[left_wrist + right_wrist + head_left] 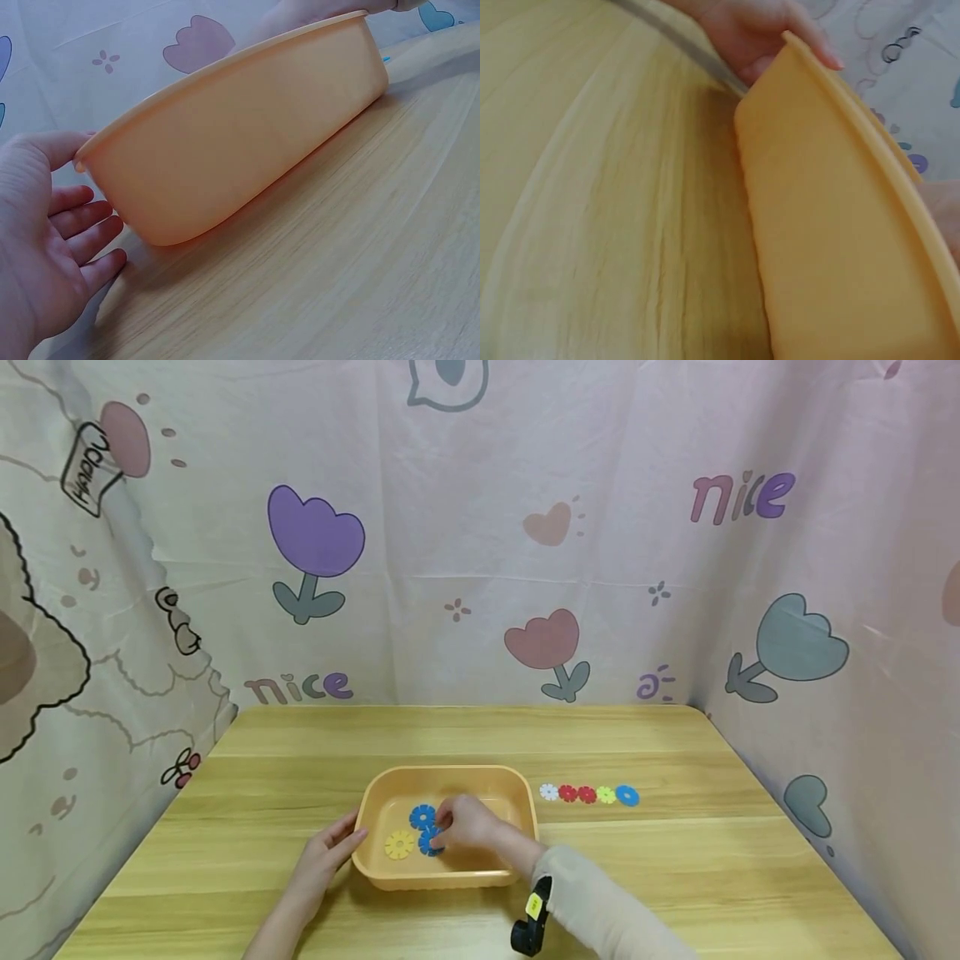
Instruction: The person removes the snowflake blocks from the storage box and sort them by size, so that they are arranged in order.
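A yellow-orange plastic basin (442, 881) rests on the table. At its left end my left hand (324, 860) grips the rim, thumb over the edge and fingers against the outer wall, as the left wrist view shows. My right hand (472, 822) reaches over the near right side into the basin, its thumb and fingertips pinching a blue snowflake disc (429, 842). Another blue snowflake disc (422, 816) lies just behind that one, and a yellow snowflake disc (399, 844) is to the left. In the right wrist view, the basin wall hides the right fingers.
Right of the basin, a row of snowflake discs lies on the wooden table (675, 860): a white one (549, 792), two red ones (567, 793), a yellow-green one (606, 795) and a blue one (627, 796). A printed curtain (450, 527) hangs behind.
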